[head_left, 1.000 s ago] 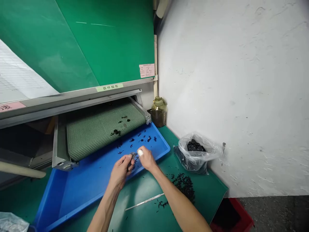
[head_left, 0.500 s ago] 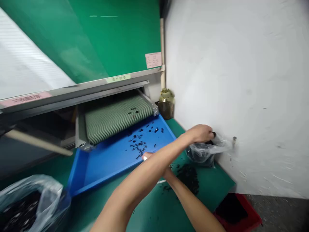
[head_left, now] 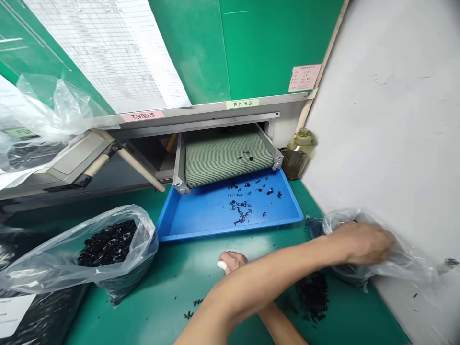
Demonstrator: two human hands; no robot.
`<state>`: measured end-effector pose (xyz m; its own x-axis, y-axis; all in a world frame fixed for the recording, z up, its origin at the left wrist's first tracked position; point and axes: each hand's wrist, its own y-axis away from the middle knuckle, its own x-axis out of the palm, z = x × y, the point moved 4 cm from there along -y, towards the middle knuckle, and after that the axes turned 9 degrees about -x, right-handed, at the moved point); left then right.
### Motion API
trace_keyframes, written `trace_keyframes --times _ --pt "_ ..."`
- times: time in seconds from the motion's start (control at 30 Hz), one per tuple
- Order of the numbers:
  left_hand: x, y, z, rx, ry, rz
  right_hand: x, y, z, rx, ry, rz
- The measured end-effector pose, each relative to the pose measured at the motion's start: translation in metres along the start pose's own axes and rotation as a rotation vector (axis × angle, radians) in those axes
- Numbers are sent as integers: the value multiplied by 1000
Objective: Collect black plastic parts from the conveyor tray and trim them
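Observation:
My left arm crosses over my right one. My left hand (head_left: 366, 243), smeared by motion, is at the mouth of the clear plastic bag (head_left: 345, 223) by the wall; its fingers do not show clearly. Beneath that arm, my right hand (head_left: 233, 261) is curled closed above the green table (head_left: 172, 273), just in front of the blue tray (head_left: 201, 235). Something white shows at its fingers; I cannot tell whether it is a finger cover or a held thing. A heap of small black parts (head_left: 315, 297) lies below my left forearm.
A green conveyor belt (head_left: 223, 160) overhangs the tray, where small black pieces (head_left: 241, 206) are scattered. On the left stands an open bag (head_left: 140, 239) of black parts. A yellowish bottle (head_left: 300, 153) stands by the white wall (head_left: 395, 120).
My view has swung left. My left hand, earlier raised over the bag with a small dark thing at its fingertips, is now lower at the bag. My right hand now appears nearer, below the tray's front edge.

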<state>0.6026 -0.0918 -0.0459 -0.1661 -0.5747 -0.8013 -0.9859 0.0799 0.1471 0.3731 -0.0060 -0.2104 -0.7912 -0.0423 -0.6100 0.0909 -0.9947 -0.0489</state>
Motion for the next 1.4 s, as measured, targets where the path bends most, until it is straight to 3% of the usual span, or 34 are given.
trace_keyframes --times 0.13,0.2,0.27,0.37,0.47,0.57,0.67,0.77,0.87,0.97,1.07,1.2,1.4 --pt "3 88 -4 114 372 -442 7 7 14 -76 74 66" --pt "24 133 3 115 538 -496 9 11 21 -123 98 104" --pt "47 174 17 31 699 -557 6 16 26 -193 105 143" --pt "69 229 46 -154 986 -720 -9 25 26 -251 203 71" --pt "62 272 79 -397 1015 -745 -29 34 8 -64 443 -50" --pt "26 298 128 -676 896 -836 -34 43 -8 48 559 -52" --pt "-18 295 186 -740 733 -924 -27 51 -11 39 587 -52" --pt "-43 268 244 -728 688 -895 -24 57 -9 43 593 -59" --pt "-46 236 289 -763 674 -831 -37 61 -8 46 377 -93" --pt "-36 217 315 -800 692 -780 -66 59 -7 25 33 -189" --pt "-31 216 323 -795 736 -784 -102 46 -6 26 -43 -271" --pt "-32 227 310 -733 853 -828 -144 15 -9 14 57 -358" --pt "-10 242 273 -576 1203 -829 -158 -36 -16 -78 175 -297"
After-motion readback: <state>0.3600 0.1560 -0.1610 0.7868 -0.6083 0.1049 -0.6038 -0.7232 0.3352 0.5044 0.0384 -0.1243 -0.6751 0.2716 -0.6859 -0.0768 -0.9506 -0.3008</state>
